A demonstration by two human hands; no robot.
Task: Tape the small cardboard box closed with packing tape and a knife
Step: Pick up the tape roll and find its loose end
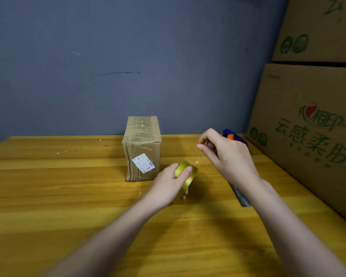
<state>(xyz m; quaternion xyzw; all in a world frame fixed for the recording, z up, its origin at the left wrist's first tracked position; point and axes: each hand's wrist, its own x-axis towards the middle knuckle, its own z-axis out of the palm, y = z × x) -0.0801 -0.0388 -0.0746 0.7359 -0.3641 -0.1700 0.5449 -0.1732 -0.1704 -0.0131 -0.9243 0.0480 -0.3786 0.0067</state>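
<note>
A small cardboard box (141, 147) stands upright near the back of the wooden table (58, 196), with a white label on its front and tape across its top. My left hand (168, 185) grips a yellowish roll of packing tape (187, 173) just right of the box. My right hand (226, 154) hovers above and right of the roll, thumb and forefinger pinched together, seemingly on a clear tape end that I cannot make out. A knife lies under my right hand: its blue and orange handle (233, 136) shows behind the hand, its metal blade (241, 195) below the wrist.
Large printed cardboard cartons (308, 126) are stacked along the table's right edge. A grey wall (128, 56) runs behind the table, close behind the small box.
</note>
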